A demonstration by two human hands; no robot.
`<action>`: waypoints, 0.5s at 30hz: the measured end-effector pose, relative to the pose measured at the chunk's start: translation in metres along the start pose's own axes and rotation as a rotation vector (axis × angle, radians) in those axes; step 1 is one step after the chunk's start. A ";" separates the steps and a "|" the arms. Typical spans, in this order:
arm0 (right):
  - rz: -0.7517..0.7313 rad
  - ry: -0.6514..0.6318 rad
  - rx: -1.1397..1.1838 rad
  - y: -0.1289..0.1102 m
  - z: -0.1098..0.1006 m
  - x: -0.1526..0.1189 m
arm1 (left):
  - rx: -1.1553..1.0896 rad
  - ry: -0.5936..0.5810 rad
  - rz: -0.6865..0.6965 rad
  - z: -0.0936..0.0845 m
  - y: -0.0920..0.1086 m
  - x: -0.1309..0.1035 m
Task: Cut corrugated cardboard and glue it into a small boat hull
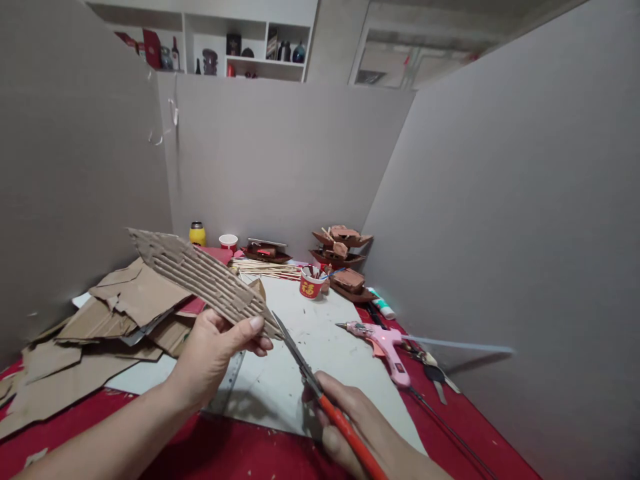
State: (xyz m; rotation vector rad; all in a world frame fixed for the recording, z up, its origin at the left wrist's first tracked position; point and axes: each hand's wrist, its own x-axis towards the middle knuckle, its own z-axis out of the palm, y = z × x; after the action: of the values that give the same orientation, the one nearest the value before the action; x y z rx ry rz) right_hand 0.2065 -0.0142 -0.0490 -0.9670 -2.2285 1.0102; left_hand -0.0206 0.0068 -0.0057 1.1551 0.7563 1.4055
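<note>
While the long, ribbed brown cardboard strip (210, 277) slants above the flat white sheet (360, 380), my left hand (219, 347) pinches it, thumb against fingers; my right hand (363, 413) wraps red-handled metal scissors (327, 408), blades at the strip's near end. A pink glue gun (385, 341) lies at the sheet's right edge.

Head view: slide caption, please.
Left hand holds a brown corrugated-cardboard strip; right hand holds red-handled metal scissors at one end.

3 grey panels (290, 153) stand around a red-covered table (225, 450), white shelves (280, 13) beyond.
</note>
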 end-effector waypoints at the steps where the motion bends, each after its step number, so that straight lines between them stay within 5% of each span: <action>1: -0.001 -0.003 -0.003 -0.001 0.000 0.000 | 0.003 0.000 -0.003 0.000 0.000 0.000; 15: 0.049 0.030 -0.007 0.008 0.012 -0.004 | -0.061 -0.023 -0.039 0.000 -0.004 0.000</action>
State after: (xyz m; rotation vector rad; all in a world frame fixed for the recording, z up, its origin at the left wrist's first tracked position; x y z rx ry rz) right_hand 0.2040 -0.0186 -0.0628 -1.0372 -2.1952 1.0036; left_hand -0.0188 0.0073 -0.0093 1.1024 0.7114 1.3716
